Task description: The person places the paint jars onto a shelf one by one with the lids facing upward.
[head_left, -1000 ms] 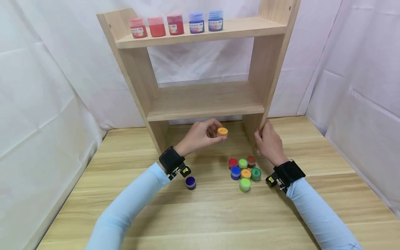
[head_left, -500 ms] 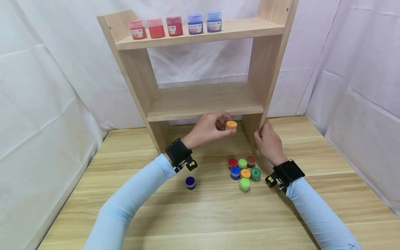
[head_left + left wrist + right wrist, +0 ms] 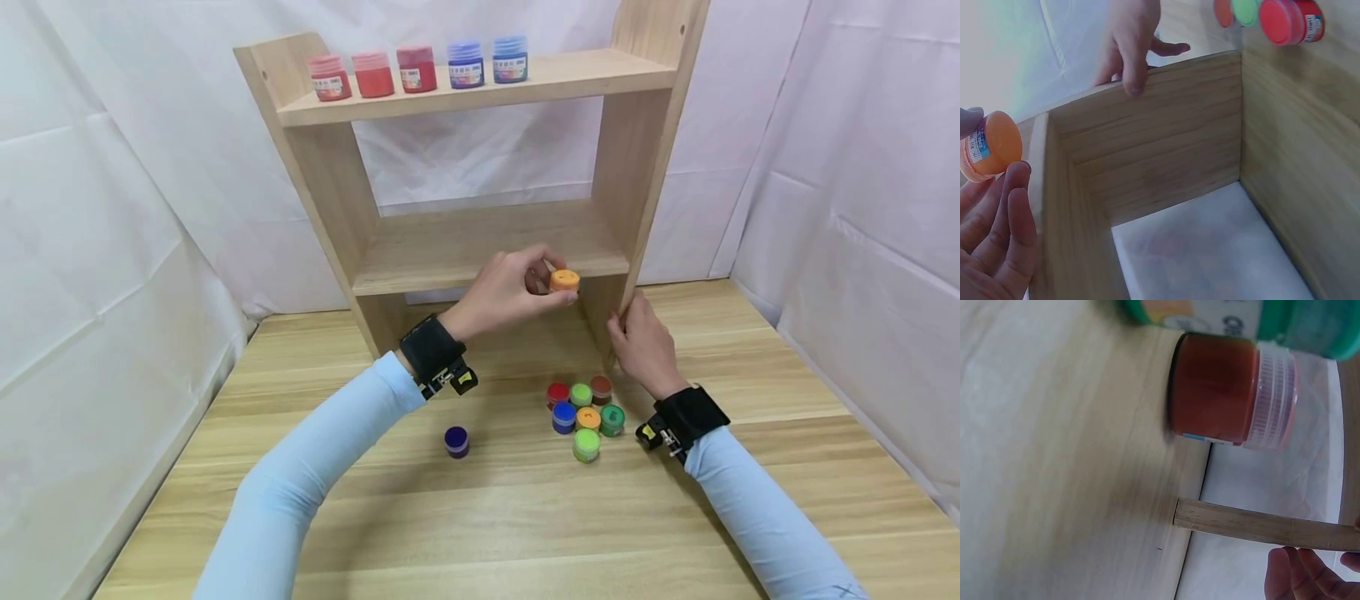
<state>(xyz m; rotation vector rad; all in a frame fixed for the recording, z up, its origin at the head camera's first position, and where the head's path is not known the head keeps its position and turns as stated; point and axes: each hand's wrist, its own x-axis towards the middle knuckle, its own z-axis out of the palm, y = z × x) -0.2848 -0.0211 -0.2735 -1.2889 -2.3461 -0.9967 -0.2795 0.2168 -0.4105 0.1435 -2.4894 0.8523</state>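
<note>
My left hand (image 3: pixel 508 290) pinches a small orange paint jar (image 3: pixel 564 282) between thumb and fingers. It holds the jar off the table, in front of the middle board of the wooden shelf (image 3: pixel 487 237), toward its right end. In the left wrist view the orange jar (image 3: pixel 1004 142) appears beside the shelf's board edge, its label partly visible. Low on the shelf's right side panel (image 3: pixel 651 192), my right hand (image 3: pixel 647 346) grips the front edge. The right wrist view has fingers (image 3: pixel 1316 575) along one face of that panel, with a bit of the thumb on the other.
Several paint jars, including a bright green one (image 3: pixel 587 445), cluster on the table left of my right hand. A dark purple jar (image 3: pixel 457 442) stands apart to their left. Red and blue jars, among them a blue one (image 3: pixel 466 65), line the top board. White cloth (image 3: pixel 855 208) hangs around.
My left hand has moved up and to the right with the orange jar, from below the middle board to its front edge. The right hand keeps its hold on the panel.
</note>
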